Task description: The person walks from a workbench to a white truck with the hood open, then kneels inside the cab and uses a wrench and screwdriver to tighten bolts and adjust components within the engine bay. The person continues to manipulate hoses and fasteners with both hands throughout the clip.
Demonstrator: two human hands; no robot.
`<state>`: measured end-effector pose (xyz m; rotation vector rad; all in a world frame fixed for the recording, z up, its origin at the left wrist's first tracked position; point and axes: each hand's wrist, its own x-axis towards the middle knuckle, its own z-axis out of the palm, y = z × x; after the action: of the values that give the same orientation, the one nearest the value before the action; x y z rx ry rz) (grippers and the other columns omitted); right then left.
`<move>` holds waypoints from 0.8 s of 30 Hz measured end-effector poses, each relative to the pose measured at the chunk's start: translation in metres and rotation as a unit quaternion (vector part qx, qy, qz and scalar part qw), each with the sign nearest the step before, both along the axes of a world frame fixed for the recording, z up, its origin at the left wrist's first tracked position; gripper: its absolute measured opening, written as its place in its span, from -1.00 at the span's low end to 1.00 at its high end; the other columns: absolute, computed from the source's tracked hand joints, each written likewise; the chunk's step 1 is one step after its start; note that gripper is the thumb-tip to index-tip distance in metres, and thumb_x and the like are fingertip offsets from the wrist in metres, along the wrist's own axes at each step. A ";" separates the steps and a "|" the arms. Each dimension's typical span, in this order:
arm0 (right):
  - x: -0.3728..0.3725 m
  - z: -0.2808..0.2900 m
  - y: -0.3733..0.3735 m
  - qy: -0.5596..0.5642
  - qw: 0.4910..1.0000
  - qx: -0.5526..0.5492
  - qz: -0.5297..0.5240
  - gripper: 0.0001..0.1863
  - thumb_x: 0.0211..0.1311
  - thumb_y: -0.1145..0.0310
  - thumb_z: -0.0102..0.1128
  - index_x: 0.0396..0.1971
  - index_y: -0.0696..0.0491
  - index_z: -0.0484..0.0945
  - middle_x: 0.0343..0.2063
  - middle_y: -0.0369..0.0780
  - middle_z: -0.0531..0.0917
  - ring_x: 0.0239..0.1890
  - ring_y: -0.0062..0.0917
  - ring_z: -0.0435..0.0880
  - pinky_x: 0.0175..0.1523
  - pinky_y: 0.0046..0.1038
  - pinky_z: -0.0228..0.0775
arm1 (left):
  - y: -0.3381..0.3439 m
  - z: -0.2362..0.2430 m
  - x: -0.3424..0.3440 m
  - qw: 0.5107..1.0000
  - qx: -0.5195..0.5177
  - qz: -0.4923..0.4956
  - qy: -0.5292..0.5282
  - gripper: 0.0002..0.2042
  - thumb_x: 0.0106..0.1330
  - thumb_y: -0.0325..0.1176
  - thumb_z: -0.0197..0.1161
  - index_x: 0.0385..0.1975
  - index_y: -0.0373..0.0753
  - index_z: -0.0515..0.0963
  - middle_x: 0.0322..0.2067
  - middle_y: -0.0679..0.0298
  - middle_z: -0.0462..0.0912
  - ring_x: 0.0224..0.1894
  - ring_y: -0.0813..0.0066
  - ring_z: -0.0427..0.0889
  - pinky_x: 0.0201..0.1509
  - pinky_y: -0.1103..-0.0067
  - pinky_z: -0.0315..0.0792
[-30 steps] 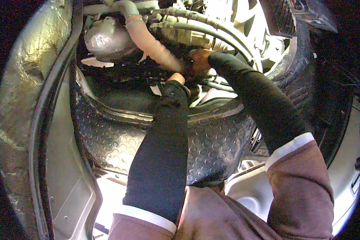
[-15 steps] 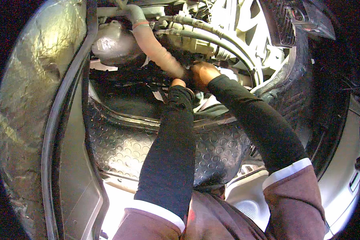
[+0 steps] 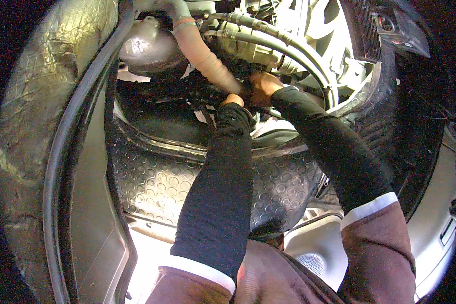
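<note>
Two bare hands at the lower end of a ribbed hose in an engine bay.
Clock directions run from the middle of the view. The ribbed hose (image 3: 200, 53), pinkish-tan, lies between 11 and 12, slanting down toward the hands. The left hand (image 3: 233, 100) is at 12, just below the hose's blurred lower end; its fingers are hidden, so I cannot tell whether it grasps anything. The right hand (image 3: 265, 87), at 1, is bent inward just beside that end; its fingertips disappear into shadow, and its grip cannot be told either. Two curved lines (image 3: 289, 43) arch at 1, above the right hand. A rounded metal part (image 3: 149, 45) sits at 11, left of the hose. A studded black mat (image 3: 276, 190) spreads below the hands, behind the left black sleeve (image 3: 215, 192).
</note>
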<state>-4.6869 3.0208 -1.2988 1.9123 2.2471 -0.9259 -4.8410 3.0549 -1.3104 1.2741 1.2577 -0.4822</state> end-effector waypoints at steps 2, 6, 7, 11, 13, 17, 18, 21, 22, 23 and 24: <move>-0.019 0.012 0.000 0.021 0.999 -0.027 -0.040 -0.74 -0.11 0.29 0.24 -0.42 0.15 0.65 -0.43 0.04 0.67 -0.33 -0.03 0.68 -0.20 -0.15 0.55 | 0.002 -0.002 -0.005 1.000 0.000 0.003 0.007 -0.64 0.00 -0.34 0.39 -0.13 -0.19 0.62 -0.12 0.13 0.69 -0.08 0.29 0.67 0.09 0.48 0.50; -0.036 0.033 -0.014 0.034 0.991 0.012 -0.127 -0.77 -0.10 0.30 0.23 -0.47 0.16 0.64 -0.46 0.06 0.67 -0.36 -0.02 0.68 -0.22 -0.12 0.54 | 0.002 0.000 -0.007 1.000 0.002 0.005 0.010 -0.65 0.01 -0.34 0.38 -0.14 -0.19 0.63 -0.12 0.13 0.69 -0.07 0.28 0.67 0.09 0.48 0.50; -0.036 0.032 -0.017 0.032 0.989 0.031 -0.142 -0.77 -0.10 0.30 0.23 -0.48 0.16 0.64 -0.46 0.07 0.66 -0.35 -0.01 0.68 -0.22 -0.12 0.54 | -0.001 0.001 -0.006 1.000 0.000 0.002 0.009 -0.65 0.02 -0.33 0.38 -0.14 -0.19 0.63 -0.12 0.13 0.69 -0.07 0.28 0.67 0.09 0.48 0.50; -0.019 0.049 -0.011 0.048 0.994 -0.068 -0.064 -0.72 -0.08 0.25 0.26 -0.39 0.14 0.66 -0.38 0.08 0.68 -0.31 -0.05 0.69 -0.19 -0.15 0.55 | 0.003 0.000 -0.003 1.000 0.001 -0.001 0.007 -0.66 0.03 -0.33 0.37 -0.14 -0.19 0.63 -0.12 0.13 0.69 -0.07 0.28 0.67 0.08 0.48 0.50; -0.011 0.033 0.003 0.056 0.988 -0.141 -0.012 -0.53 -0.07 0.12 0.37 -0.17 0.12 0.64 -0.26 0.02 0.70 -0.21 -0.12 0.69 -0.09 -0.20 0.54 | 0.007 -0.002 -0.012 1.000 0.003 0.002 0.017 -0.66 0.03 -0.33 0.37 -0.14 -0.19 0.63 -0.12 0.13 0.69 -0.07 0.28 0.67 0.08 0.48 0.50; 0.003 0.045 0.014 0.223 0.962 -0.150 0.051 -0.44 0.10 -0.02 0.29 0.01 0.07 0.57 0.03 -0.06 0.62 0.06 -0.20 0.59 0.18 -0.24 0.38 | 0.011 -0.005 -0.015 1.000 0.007 0.007 0.025 -0.67 0.04 -0.33 0.36 -0.15 -0.19 0.63 -0.12 0.12 0.69 -0.07 0.28 0.67 0.08 0.47 0.50; -0.001 0.046 0.012 0.181 0.974 -0.131 0.049 -0.44 0.12 -0.01 0.27 0.03 0.06 0.56 0.05 -0.07 0.61 0.07 -0.20 0.58 0.20 -0.25 0.37 | 0.013 -0.006 -0.019 1.000 0.010 0.009 0.028 -0.67 0.04 -0.33 0.36 -0.15 -0.19 0.63 -0.12 0.12 0.69 -0.07 0.28 0.67 0.08 0.47 0.50; 0.029 -0.002 0.020 0.046 0.975 -0.191 0.101 -0.49 0.15 -0.01 0.20 -0.04 0.07 0.59 0.00 -0.03 0.62 0.01 -0.19 0.61 0.18 -0.25 0.40 | 0.007 -0.002 0.004 1.000 0.005 -0.004 0.013 -0.68 0.05 -0.33 0.35 -0.15 -0.19 0.64 -0.12 0.12 0.69 -0.07 0.28 0.67 0.08 0.47 0.50; 0.020 0.023 0.023 0.032 0.977 -0.196 0.082 -0.49 0.14 -0.01 0.19 -0.07 0.08 0.61 -0.02 -0.02 0.63 -0.01 -0.19 0.62 0.16 -0.25 0.42 | 0.009 -0.003 0.002 1.000 0.006 0.000 0.016 -0.68 0.05 -0.33 0.35 -0.15 -0.19 0.64 -0.12 0.12 0.69 -0.07 0.28 0.67 0.08 0.47 0.50; 0.021 0.004 0.019 0.030 0.986 -0.145 0.077 -0.49 0.10 -0.02 0.22 -0.11 0.09 0.62 -0.08 -0.01 0.64 -0.04 -0.17 0.63 0.12 -0.23 0.44 | 0.010 -0.003 0.000 1.000 0.007 0.002 0.018 -0.69 0.06 -0.33 0.34 -0.15 -0.19 0.64 -0.12 0.12 0.69 -0.07 0.27 0.67 0.08 0.47 0.50; 0.019 -0.007 0.010 0.027 0.992 -0.099 0.068 -0.49 0.06 -0.03 0.25 -0.16 0.09 0.63 -0.14 0.00 0.66 -0.07 -0.16 0.64 0.08 -0.22 0.46 | 0.004 -0.002 -0.001 1.000 0.002 0.005 0.019 -0.69 0.06 -0.33 0.34 -0.15 -0.19 0.64 -0.12 0.12 0.69 -0.07 0.27 0.67 0.08 0.47 0.50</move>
<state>-4.6683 3.0309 -1.3061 1.6511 2.1871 -1.1428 -4.8422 3.0584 -1.3129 1.2659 1.2959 -0.4986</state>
